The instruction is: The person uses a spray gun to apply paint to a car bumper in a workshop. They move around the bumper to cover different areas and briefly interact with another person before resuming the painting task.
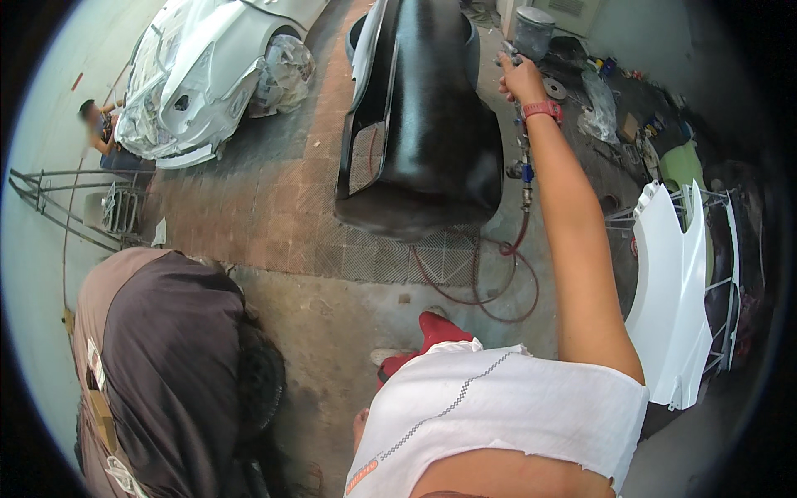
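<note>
My right arm reaches forward, and my right hand (523,80) is closed around a spray gun (508,56), beside the far right edge of a black car body panel (440,116). The panel has a glossy, wet-looking surface and an opening on its left side, and it is propped up off the floor. Metal fittings (521,170) hang below my wrist, leading into a reddish air hose (523,228) that loops on the floor. Only a sliver of skin, perhaps my left hand (360,425), shows beside my white shirt; its fingers are hidden.
A white car (207,66) with masked parts stands far left, with another person (104,133) crouching beside it. A dark cloth cover (166,357) drapes a bulky shape near left. At right, a white fender (671,307) rests on a rack. A lidded bucket (534,33) stands beyond my hand.
</note>
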`<act>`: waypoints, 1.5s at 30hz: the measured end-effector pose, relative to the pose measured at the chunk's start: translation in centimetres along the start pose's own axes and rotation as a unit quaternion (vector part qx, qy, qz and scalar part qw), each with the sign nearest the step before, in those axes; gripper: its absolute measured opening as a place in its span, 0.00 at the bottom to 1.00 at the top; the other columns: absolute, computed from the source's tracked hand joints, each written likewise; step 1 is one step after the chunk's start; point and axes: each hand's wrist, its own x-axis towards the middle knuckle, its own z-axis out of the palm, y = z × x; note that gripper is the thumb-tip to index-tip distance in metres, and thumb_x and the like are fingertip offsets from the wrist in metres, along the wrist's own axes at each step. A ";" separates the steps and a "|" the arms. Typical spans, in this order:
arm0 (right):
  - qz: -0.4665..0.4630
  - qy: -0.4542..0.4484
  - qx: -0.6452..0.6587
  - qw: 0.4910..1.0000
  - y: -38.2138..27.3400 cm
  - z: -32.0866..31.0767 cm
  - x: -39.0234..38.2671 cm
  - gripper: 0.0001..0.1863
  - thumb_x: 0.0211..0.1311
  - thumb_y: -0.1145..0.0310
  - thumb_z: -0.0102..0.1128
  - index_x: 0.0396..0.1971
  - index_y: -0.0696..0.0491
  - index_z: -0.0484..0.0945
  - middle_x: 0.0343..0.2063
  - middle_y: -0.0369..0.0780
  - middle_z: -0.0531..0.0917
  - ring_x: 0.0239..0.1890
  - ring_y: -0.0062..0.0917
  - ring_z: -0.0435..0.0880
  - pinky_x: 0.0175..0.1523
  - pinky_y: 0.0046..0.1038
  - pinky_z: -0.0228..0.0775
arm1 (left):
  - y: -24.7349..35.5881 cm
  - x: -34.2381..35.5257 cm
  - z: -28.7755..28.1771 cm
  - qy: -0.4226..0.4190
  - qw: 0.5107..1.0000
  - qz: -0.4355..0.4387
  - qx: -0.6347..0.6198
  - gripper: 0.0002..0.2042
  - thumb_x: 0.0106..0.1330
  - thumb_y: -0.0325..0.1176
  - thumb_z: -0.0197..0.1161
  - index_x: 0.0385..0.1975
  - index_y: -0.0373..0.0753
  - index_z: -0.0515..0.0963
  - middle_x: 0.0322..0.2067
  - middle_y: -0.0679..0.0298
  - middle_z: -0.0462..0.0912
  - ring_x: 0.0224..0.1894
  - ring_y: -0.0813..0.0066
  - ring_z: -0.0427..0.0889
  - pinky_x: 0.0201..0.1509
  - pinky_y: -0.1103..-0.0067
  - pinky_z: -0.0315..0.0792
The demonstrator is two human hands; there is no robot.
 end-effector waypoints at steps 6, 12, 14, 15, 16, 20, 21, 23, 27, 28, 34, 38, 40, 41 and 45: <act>-0.002 -0.126 0.066 0.990 2.1 -1.7 -5.9 0.30 0.74 0.43 0.61 0.58 0.57 0.78 0.21 0.37 0.83 0.19 0.21 0.84 0.21 0.25 0.72 | 2.2 1.2 -3.1 -0.011 0.999 0.018 0.047 0.26 0.80 0.45 0.59 0.67 0.31 0.74 0.63 0.48 0.80 0.63 0.56 0.82 0.66 0.66 0.75; 0.019 -0.158 0.116 0.980 4.2 -2.8 -7.3 0.28 0.75 0.45 0.62 0.53 0.59 0.80 0.21 0.35 0.80 0.18 0.19 0.82 0.20 0.24 0.70 | 4.0 3.1 -5.7 -0.016 0.994 0.051 0.099 0.26 0.80 0.45 0.59 0.67 0.31 0.73 0.63 0.48 0.80 0.63 0.57 0.82 0.65 0.66 0.75; 0.034 -0.070 0.118 0.990 5.0 -2.7 -7.5 0.28 0.75 0.46 0.61 0.55 0.58 0.81 0.20 0.35 0.80 0.19 0.19 0.81 0.21 0.24 0.70 | 5.5 3.4 -6.4 -0.015 0.991 0.066 0.111 0.26 0.80 0.45 0.59 0.67 0.31 0.73 0.63 0.49 0.80 0.63 0.57 0.82 0.65 0.67 0.75; 0.061 -0.019 0.105 0.992 5.3 -2.7 -7.6 0.28 0.75 0.46 0.61 0.56 0.58 0.81 0.20 0.35 0.80 0.19 0.19 0.81 0.21 0.24 0.70 | 6.6 3.3 -6.5 -0.013 0.991 0.070 0.113 0.26 0.80 0.44 0.59 0.67 0.31 0.73 0.63 0.49 0.80 0.62 0.57 0.82 0.65 0.67 0.76; 0.040 -0.018 0.114 0.993 5.6 -2.8 -7.7 0.28 0.76 0.46 0.61 0.58 0.56 0.81 0.20 0.35 0.79 0.19 0.19 0.80 0.22 0.25 0.70 | 7.8 3.1 -6.7 -0.006 0.991 0.034 0.132 0.26 0.80 0.44 0.59 0.67 0.31 0.73 0.63 0.49 0.80 0.62 0.57 0.82 0.65 0.67 0.76; 0.003 -0.037 0.084 0.996 7.3 -3.5 -10.9 0.29 0.76 0.47 0.61 0.66 0.50 0.78 0.21 0.34 0.80 0.19 0.19 0.78 0.25 0.25 0.71 | 12.4 0.6 -6.0 -0.024 0.995 0.037 0.090 0.25 0.80 0.41 0.59 0.68 0.30 0.72 0.61 0.50 0.81 0.60 0.62 0.84 0.62 0.70 0.78; -0.015 -0.052 0.070 0.996 7.7 -3.6 -11.9 0.29 0.76 0.47 0.61 0.68 0.48 0.77 0.22 0.34 0.81 0.20 0.19 0.77 0.25 0.25 0.71 | 13.4 0.0 -5.7 -0.029 0.995 0.045 0.090 0.25 0.81 0.41 0.59 0.68 0.30 0.72 0.61 0.50 0.81 0.59 0.63 0.84 0.61 0.71 0.78; 0.024 -0.168 0.076 0.982 9.2 -3.9 -15.3 0.31 0.76 0.47 0.60 0.72 0.46 0.74 0.24 0.36 0.83 0.19 0.19 0.75 0.27 0.26 0.72 | 15.0 -0.7 -5.1 -0.028 0.994 0.049 0.094 0.25 0.80 0.41 0.59 0.69 0.30 0.72 0.60 0.50 0.82 0.57 0.64 0.85 0.60 0.72 0.78; -0.117 -0.195 -0.015 0.974 14.1 0.0 -25.7 0.35 0.75 0.50 0.62 0.78 0.41 0.66 0.60 0.51 0.83 0.58 0.41 0.86 0.65 0.37 0.75 | 15.0 -1.7 -4.3 -0.011 0.996 0.020 0.084 0.23 0.80 0.40 0.60 0.67 0.31 0.73 0.57 0.52 0.84 0.54 0.66 0.85 0.59 0.72 0.78; -0.081 -0.254 0.014 0.964 15.7 0.6 -28.6 0.36 0.75 0.51 0.63 0.79 0.41 0.63 0.65 0.52 0.78 0.68 0.44 0.76 0.71 0.39 0.67 | 14.5 -1.7 -4.1 -0.002 0.997 0.014 0.072 0.23 0.80 0.40 0.61 0.67 0.31 0.74 0.56 0.53 0.85 0.54 0.66 0.85 0.59 0.72 0.78; -0.173 -0.372 -0.105 0.906 22.1 6.1 -43.0 0.45 0.75 0.53 0.61 0.83 0.42 0.46 0.70 0.57 0.73 0.73 0.50 0.71 0.76 0.43 0.61 | 9.8 -1.5 -3.7 0.023 0.999 -0.028 0.030 0.22 0.78 0.42 0.63 0.64 0.33 0.78 0.54 0.55 0.87 0.55 0.66 0.86 0.60 0.71 0.78; -0.097 -0.507 -0.129 0.846 22.8 9.4 -47.4 0.44 0.75 0.49 0.60 0.83 0.41 0.49 0.67 0.60 0.74 0.68 0.58 0.73 0.70 0.46 0.68 | 7.2 -1.2 -3.8 0.030 0.998 -0.059 -0.020 0.24 0.77 0.43 0.63 0.65 0.33 0.77 0.56 0.54 0.86 0.57 0.65 0.85 0.63 0.70 0.77; -0.119 -0.533 -0.117 0.829 22.4 11.3 -48.7 0.35 0.74 0.47 0.60 0.72 0.49 0.65 0.64 0.59 0.76 0.65 0.57 0.75 0.68 0.48 0.69 | 5.7 -0.6 -4.2 0.033 0.997 -0.061 -0.029 0.24 0.77 0.43 0.63 0.66 0.33 0.77 0.57 0.54 0.86 0.58 0.65 0.85 0.63 0.70 0.77; -0.136 -0.536 -0.096 0.828 22.1 12.0 -49.3 0.33 0.73 0.46 0.61 0.67 0.53 0.73 0.62 0.58 0.78 0.63 0.57 0.76 0.67 0.49 0.69 | 4.8 -0.3 -4.5 0.033 0.998 -0.054 -0.027 0.24 0.77 0.43 0.63 0.66 0.33 0.77 0.57 0.54 0.86 0.58 0.65 0.85 0.63 0.70 0.77; -0.171 -0.576 -0.130 0.789 20.8 15.6 -52.2 0.31 0.73 0.47 0.62 0.66 0.53 0.75 0.63 0.57 0.77 0.63 0.56 0.77 0.68 0.48 0.70 | -0.3 1.2 -6.3 0.001 0.997 -0.076 -0.035 0.24 0.78 0.43 0.62 0.66 0.33 0.76 0.59 0.53 0.85 0.59 0.63 0.85 0.64 0.69 0.76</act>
